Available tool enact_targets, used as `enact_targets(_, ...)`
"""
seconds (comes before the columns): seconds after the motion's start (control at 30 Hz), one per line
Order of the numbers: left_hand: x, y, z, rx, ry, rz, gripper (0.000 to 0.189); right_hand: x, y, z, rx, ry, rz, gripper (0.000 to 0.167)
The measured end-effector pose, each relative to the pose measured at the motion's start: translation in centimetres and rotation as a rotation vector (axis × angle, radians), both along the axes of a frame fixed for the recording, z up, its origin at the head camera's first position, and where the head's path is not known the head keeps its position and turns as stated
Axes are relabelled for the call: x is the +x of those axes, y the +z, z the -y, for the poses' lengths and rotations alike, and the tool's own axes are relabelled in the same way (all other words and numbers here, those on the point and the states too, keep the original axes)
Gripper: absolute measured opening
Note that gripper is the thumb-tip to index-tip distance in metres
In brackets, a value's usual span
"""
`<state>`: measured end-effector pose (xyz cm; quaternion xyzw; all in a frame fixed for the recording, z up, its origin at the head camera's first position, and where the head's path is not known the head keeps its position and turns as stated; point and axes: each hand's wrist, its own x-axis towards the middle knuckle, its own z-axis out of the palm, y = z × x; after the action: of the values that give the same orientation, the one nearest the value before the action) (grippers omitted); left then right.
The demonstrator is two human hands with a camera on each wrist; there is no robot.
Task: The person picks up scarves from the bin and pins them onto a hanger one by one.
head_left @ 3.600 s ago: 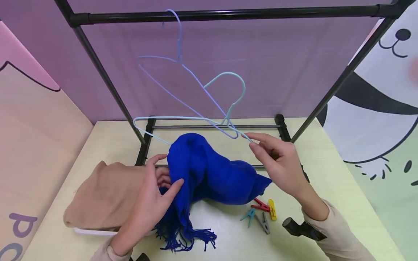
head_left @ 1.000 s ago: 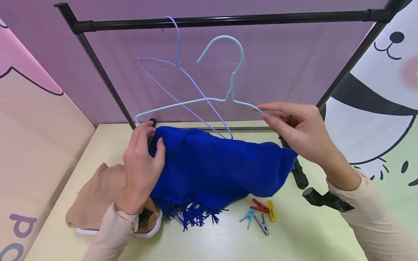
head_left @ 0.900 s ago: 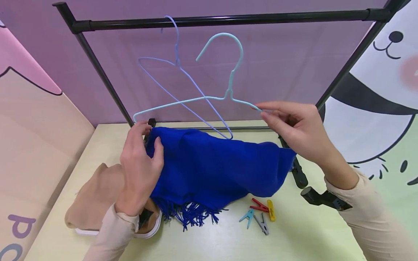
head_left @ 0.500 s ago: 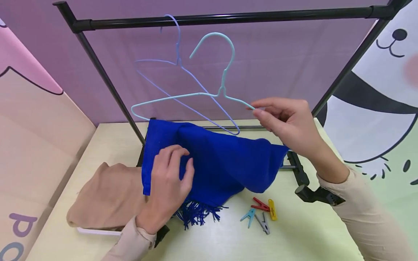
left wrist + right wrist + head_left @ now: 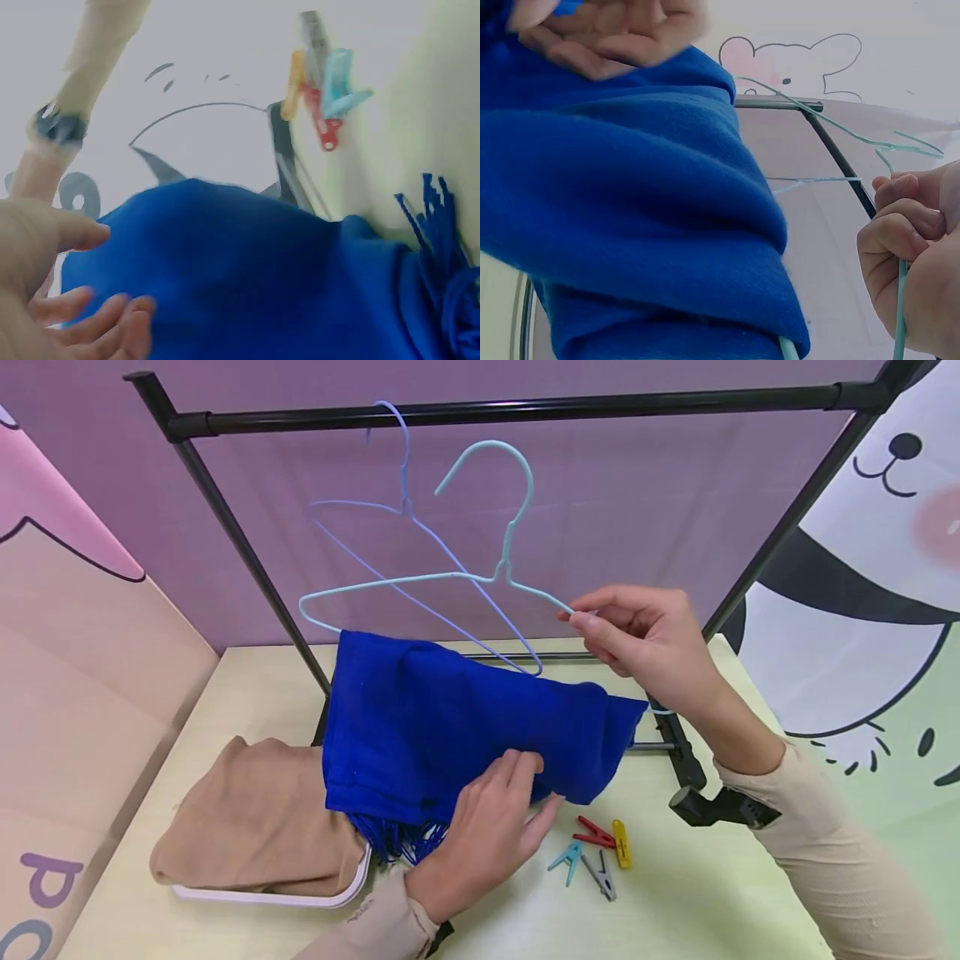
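A blue fringed scarf (image 5: 420, 718) hangs folded over the lower bar of a mint-green hanger (image 5: 505, 560). My right hand (image 5: 645, 639) pinches that hanger's right shoulder between thumb and fingers, keeping it up off the table. Low in front of the scarf's right half is my left hand (image 5: 491, 827), its fingers loosely bent. In the left wrist view this hand (image 5: 82, 292) has thumb and fingers spread, with no cloth gripped between them. Whether its fingertips touch the scarf I cannot tell. The bar is mostly covered by the cloth.
A black rack's top rail (image 5: 637, 406) crosses behind, bearing a lilac hanger (image 5: 406, 485). At left, a white tray (image 5: 285, 900) holds folded tan cloth (image 5: 255, 818). Red (image 5: 595, 833), yellow (image 5: 622, 845), blue (image 5: 567, 860) and grey (image 5: 602, 878) clothespins lie on the table.
My left hand has left the scarf's upper left corner and moved right and down across its front. The right hand and mint-green hanger have shifted slightly left. Earlier, the scarf was bunched.
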<state>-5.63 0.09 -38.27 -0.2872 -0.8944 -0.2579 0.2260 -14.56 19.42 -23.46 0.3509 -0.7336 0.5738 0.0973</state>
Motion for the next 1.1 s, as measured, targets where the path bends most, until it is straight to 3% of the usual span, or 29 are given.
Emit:
enact_targets(0.07, 0.0, -0.3, -1.3, -0.061, 0.040, 0.022, 0.046, -0.1, -0.1, 0.2, -0.026, 0.014, 0.012, 0.015)
enact_targets(0.2, -0.6, -0.5, -3.4, -0.198, 0.148, -0.020, 0.064, -0.2, -0.2, 0.7, -0.062, 0.031, 0.039, 0.015)
enact_targets(0.27, -1.0, -0.7, -4.1, -0.216, 0.179, -0.063, 0.059, -0.1, -0.2, 0.9, -0.073, 0.038, 0.050, 0.014)
enact_targets(0.33, -1.5, -0.9, -4.3, -0.206, 0.170, -0.133, 0.047, 0.0, -0.3, 1.1, -0.090, 0.048, 0.065, 0.014)
enact_targets(0.47, -1.9, -1.1, -4.0, -0.183, 0.036, -0.215, 0.016, 0.1, -0.6, 1.6, -0.113, 0.062, 0.077, 0.015)
enact_targets(0.6, -1.9, -0.8, -3.4, -0.133, -0.102, -0.208, 0.008, -0.1, -0.8, 1.7, -0.083, 0.060, 0.065, 0.015)
enact_targets(0.77, -1.9, 0.4, -2.0, 0.082, -0.245, -0.115, 0.017, -0.8, -1.0, 1.1, 0.014, 0.047, 0.046, 0.015)
enact_targets(0.87, -1.8, 1.4, -1.1, 0.224, -0.319, -0.050, 0.021, -1.4, -0.9, 0.5, 0.129, 0.063, 0.030, 0.014)
enact_targets(1.0, -1.9, 2.5, -0.2, 0.398, -0.379, 0.020, 0.023, -2.2, -0.5, -0.2, 0.346, 0.117, 0.024, 0.011)
enact_targets(1.1, -2.0, 3.1, 0.3, 0.508, -0.404, 0.074, 0.022, -2.4, -0.4, -0.7, 0.456, 0.109, 0.003, 0.010)
